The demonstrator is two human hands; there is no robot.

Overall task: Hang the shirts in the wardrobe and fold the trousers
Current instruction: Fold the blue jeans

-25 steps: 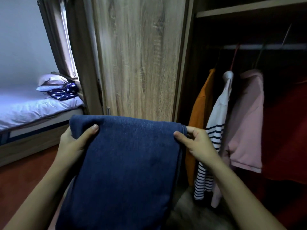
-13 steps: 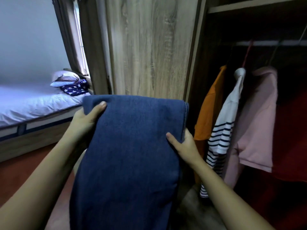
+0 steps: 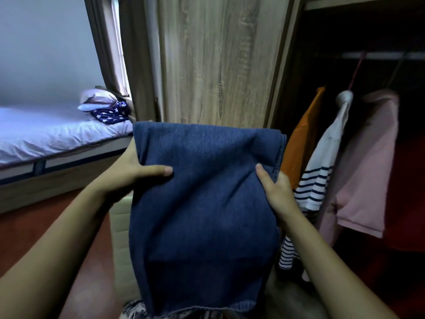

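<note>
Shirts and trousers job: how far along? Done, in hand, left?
Done: orange shirt, striped shirt and pink shirt hang from the rail. In hand: left hand and right hand hold the trousers by the sides, one fold at the top, the rest hanging. Left: finish the fold and set them down. A starred cloth lies on the bed; cannot tell if it belongs to the job.

Folded blue denim trousers (image 3: 202, 217), held up before wardrobe (image 3: 220, 61).
</note>
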